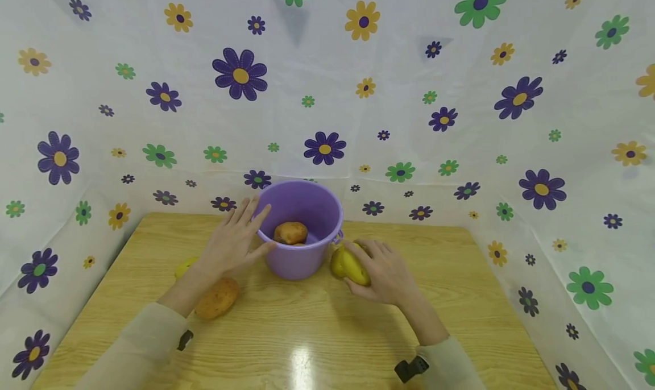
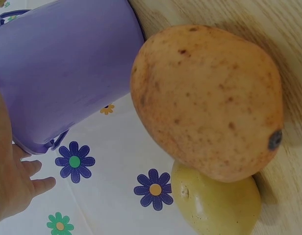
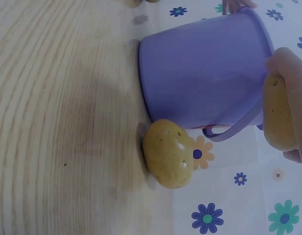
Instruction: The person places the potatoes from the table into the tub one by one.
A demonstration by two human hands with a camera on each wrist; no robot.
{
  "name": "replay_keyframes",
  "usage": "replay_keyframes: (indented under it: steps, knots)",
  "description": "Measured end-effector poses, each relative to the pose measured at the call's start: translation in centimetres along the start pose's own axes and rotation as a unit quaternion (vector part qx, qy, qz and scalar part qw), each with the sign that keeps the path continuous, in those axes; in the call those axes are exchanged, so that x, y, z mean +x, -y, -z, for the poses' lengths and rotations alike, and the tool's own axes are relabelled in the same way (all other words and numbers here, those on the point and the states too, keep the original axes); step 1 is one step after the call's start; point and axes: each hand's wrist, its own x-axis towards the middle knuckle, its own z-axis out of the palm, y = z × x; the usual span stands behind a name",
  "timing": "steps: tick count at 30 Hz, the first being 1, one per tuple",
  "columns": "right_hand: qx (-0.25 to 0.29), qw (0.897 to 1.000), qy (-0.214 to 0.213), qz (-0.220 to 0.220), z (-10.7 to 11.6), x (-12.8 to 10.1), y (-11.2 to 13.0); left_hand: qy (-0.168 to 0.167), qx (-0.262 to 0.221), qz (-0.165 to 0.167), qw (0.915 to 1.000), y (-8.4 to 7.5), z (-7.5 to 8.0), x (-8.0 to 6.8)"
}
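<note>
A purple bucket (image 1: 297, 265) stands upright on the table, with a brown potato (image 1: 290, 232) inside and part of another beneath it. My left hand (image 1: 232, 242) is at the bucket's left rim, fingers spread and fairly straight. To the bucket's right, my right hand (image 1: 386, 270) grips a yellow potato (image 3: 278, 112), raised off the table in the right wrist view. Another yellow potato (image 3: 168, 154) lies on the table close to the bucket. Near my left forearm are a large brown potato (image 2: 207, 103) and a yellow potato (image 2: 214, 200), partly covered by the arm in the head view.
The wooden table (image 1: 307, 333) meets a white cloth (image 1: 327, 111) printed with flowers, hung at the back and both sides. The bucket's handle (image 3: 237, 127) hangs down along its side. A dark strap piece (image 1: 411, 369) sits by my right sleeve.
</note>
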Motion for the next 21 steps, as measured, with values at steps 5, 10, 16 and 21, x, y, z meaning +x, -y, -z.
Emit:
replay_keyframes:
  steps: [5, 10, 16, 21]
  knots:
    - [0.007, 1.000, -0.013, -0.004, 0.1, 0.6, 0.0, -0.004, 0.002, -0.003, 1.0000, 0.0, 0.1, 0.0]
    - [0.006, 1.000, -0.020, -0.007, 0.1, 0.9, -0.1, -0.008, 0.002, -0.004, 1.0000, 0.0, 0.1, 0.0]
    - [0.021, 0.999, -0.029, -0.009, 0.3, 1.5, -0.1, -0.011, -0.003, -0.003, 0.9999, 0.0, -0.1, 0.0]
    - [0.016, 0.999, -0.030, 0.001, 0.4, 2.2, -0.1, -0.012, -0.005, -0.004, 0.9999, 0.0, -0.1, 0.0]
